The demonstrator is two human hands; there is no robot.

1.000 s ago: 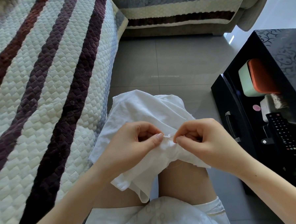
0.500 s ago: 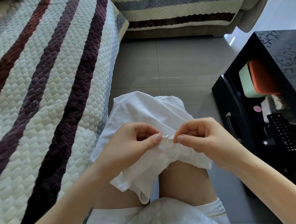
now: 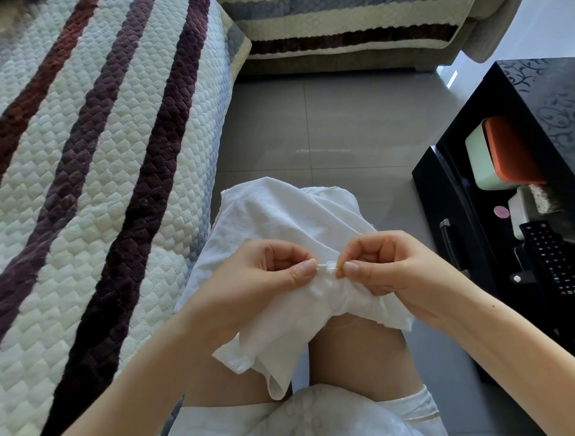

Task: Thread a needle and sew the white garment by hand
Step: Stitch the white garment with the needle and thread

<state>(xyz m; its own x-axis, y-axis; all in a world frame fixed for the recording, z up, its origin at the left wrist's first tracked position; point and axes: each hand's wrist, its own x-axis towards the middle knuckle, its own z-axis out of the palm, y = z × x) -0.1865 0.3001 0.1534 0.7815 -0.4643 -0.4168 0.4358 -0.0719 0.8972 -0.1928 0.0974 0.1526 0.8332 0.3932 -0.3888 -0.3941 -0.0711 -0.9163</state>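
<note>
The white garment [image 3: 279,218] lies draped over my knees, its hem hanging between my thighs. My left hand [image 3: 266,279] pinches a bunched fold of the garment between thumb and forefinger. My right hand [image 3: 392,269] pinches a thin silver needle [image 3: 332,269] at its right end. The needle lies level between the two thumbs, with its left end at the gathered fold. I cannot make out any thread.
A quilted sofa cover [image 3: 78,195] with dark stripes fills the left side. A second sofa [image 3: 352,24] stands at the back across the grey tiled floor [image 3: 325,132]. To the right, a black table [image 3: 540,104] has an open drawer with a remote control [image 3: 554,257] and an orange-lidded box [image 3: 502,153].
Both hands stay pinched together at the fold with only tiny shifts. The short length of needle between the thumbs shows a little more clearly now.
</note>
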